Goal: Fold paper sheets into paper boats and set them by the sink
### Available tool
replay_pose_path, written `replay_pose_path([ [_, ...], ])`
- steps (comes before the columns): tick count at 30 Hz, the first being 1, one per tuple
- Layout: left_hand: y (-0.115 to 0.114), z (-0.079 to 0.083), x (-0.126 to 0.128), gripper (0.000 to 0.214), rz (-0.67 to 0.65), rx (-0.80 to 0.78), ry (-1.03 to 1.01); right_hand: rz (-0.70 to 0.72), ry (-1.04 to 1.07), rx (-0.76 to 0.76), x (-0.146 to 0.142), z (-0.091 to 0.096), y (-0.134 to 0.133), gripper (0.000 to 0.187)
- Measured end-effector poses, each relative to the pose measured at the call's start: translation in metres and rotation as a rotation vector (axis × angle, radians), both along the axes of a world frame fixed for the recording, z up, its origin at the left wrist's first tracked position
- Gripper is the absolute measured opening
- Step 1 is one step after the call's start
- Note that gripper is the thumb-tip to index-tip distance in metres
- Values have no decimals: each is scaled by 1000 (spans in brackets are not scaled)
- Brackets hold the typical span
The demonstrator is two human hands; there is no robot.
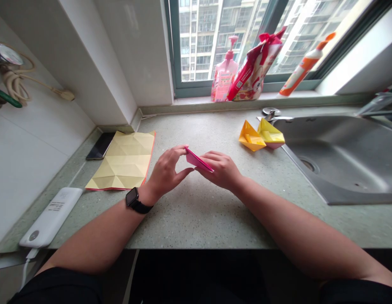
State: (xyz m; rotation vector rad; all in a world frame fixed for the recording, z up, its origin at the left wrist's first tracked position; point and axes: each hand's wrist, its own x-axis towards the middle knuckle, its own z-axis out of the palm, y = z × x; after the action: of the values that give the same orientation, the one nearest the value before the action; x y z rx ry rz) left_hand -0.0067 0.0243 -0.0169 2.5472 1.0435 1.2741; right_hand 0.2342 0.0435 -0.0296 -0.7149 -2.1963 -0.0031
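A folded piece of bright pink paper [197,160] is held between my two hands above the countertop, tilted with its upper left corner raised. My left hand [167,169] touches that upper corner with its fingertips, the thumb pointing toward the lower edge. Around the lower right end, my right hand [221,169] grips the paper, its thumb beneath and some fingers behind it. Off to the right stand two folded paper boats, an orange one [252,137] and a yellow one [271,134], touching each other. Creased pale yellow paper sheets [126,160] with a red-orange edge lie on the left.
A black phone [101,146] lies partly under the sheets. Nearer on the left is a white power bank [52,217] with a cable. The steel sink [341,160] fills the right side. A pink pump bottle [225,76], a red bag [259,67] and an orange-white bottle [305,67] line the windowsill.
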Motion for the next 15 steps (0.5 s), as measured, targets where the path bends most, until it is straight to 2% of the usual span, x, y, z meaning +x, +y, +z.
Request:
replay_pose_path([
  [7, 0, -2, -2, 52, -31, -28, 24, 28, -40, 15, 4, 0, 1, 33],
  [15, 0, -7, -1, 51, -56, -62, -4, 68, 15, -38, 1, 1, 0, 33],
])
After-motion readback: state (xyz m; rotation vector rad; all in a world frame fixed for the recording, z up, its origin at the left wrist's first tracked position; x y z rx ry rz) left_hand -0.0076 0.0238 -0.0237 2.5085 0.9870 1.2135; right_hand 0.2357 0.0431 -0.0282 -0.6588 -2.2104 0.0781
